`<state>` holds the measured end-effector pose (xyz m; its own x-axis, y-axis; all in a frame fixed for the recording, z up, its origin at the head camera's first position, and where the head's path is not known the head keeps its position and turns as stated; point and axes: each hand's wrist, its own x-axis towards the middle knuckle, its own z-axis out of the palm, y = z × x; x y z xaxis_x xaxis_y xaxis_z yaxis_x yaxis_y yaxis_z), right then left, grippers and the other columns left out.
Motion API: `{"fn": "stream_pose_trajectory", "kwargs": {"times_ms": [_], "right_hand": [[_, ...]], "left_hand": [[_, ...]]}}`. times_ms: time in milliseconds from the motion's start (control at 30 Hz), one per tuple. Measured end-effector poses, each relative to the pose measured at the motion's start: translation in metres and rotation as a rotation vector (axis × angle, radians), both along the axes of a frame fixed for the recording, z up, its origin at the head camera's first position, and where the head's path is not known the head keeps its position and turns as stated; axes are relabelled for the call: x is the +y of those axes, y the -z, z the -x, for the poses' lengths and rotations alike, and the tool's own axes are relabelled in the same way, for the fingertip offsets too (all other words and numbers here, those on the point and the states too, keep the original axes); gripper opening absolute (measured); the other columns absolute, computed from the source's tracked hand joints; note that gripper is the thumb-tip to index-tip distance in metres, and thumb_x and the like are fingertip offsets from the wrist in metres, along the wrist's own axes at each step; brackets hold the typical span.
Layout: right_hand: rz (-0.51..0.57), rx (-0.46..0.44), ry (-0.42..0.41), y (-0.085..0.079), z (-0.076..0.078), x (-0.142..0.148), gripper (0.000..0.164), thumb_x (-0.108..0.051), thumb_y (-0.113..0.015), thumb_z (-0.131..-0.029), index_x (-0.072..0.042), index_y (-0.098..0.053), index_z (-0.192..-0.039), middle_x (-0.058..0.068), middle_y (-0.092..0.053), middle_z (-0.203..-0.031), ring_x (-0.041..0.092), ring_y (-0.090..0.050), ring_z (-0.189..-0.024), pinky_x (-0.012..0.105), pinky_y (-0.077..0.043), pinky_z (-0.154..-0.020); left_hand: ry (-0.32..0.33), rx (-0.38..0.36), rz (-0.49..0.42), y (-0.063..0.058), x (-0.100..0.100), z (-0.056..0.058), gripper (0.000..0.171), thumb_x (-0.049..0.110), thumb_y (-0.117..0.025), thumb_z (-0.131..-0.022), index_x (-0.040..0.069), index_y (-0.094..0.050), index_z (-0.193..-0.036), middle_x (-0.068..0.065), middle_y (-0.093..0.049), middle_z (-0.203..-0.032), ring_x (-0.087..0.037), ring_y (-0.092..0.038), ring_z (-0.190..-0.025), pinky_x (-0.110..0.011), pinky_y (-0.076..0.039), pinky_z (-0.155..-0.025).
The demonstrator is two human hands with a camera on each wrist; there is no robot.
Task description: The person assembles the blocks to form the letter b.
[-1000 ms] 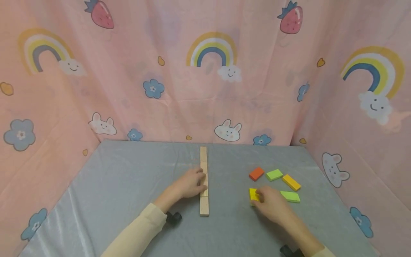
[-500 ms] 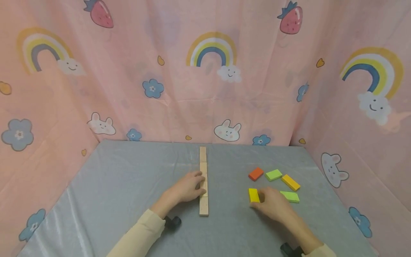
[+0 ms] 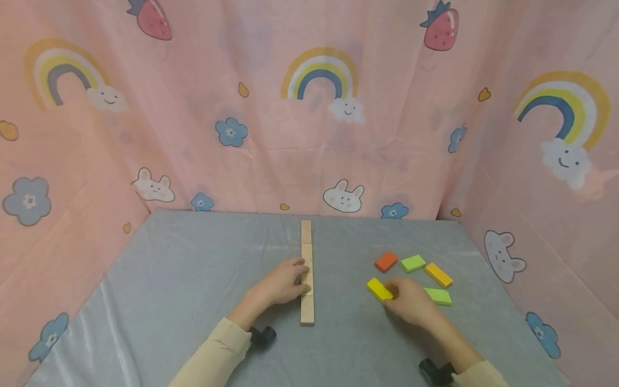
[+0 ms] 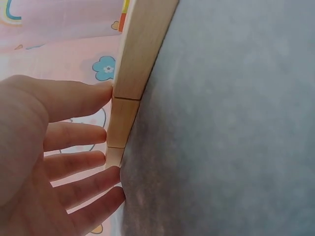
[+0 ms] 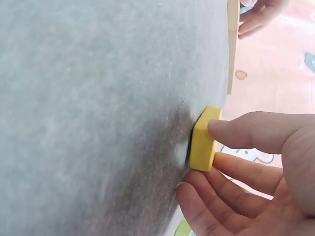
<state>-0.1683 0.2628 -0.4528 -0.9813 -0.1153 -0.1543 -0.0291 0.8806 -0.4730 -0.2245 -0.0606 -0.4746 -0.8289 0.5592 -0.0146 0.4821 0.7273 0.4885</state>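
A straight row of plain wooden blocks lies end to end on the grey cloth, running away from the person. My left hand rests on its middle from the left side; in the left wrist view, the thumb and fingertips touch the wood, the fingers nearly straight. My right hand pinches the right end of a yellow block between thumb and fingers. In the right wrist view this yellow block sits close against the cloth, slanted, with the thumb on its face and the index fingertip by its edge.
Behind and beside the right hand lie an orange-red block, a light green block, an orange-yellow block and another light green block. A pink printed curtain borders the grey table at the back and sides.
The yellow block has turned from nearly straight to diagonal, its far end swinging left, with the right hand following. The left hand has barely shifted on the wooden row.
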Motion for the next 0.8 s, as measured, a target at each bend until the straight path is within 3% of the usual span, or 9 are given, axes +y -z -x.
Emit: {"fn": "stream_pose_trajectory", "kwargs": {"times_ms": [433,800], "right_hand": [[0.164,0.026,0.027,0.005,0.012,-0.004,0.034,-0.012,-0.078,-0.084,-0.002,-0.073,-0.116,0.004,-0.070,-0.104,0.019,-0.061,-0.090,0.040,-0.056,-0.077],[0.255,0.094,-0.045,0.001,0.032,-0.021,0.030,-0.011,-0.076,-0.086,-0.004,-0.075,-0.115,0.003,-0.070,-0.105,0.019,-0.063,-0.092,0.040,-0.057,-0.082]], "left_hand": [[-0.008,0.000,-0.006,-0.001,0.001,0.000,0.049,0.031,-0.070,-0.097,0.005,-0.062,-0.138,-0.016,-0.046,-0.154,-0.037,-0.042,-0.142,-0.051,-0.039,-0.114],[-0.017,-0.004,-0.003,0.000,0.000,0.000,0.050,0.031,-0.069,-0.098,0.005,-0.061,-0.139,-0.015,-0.046,-0.154,-0.036,-0.043,-0.142,-0.050,-0.039,-0.114]]}}
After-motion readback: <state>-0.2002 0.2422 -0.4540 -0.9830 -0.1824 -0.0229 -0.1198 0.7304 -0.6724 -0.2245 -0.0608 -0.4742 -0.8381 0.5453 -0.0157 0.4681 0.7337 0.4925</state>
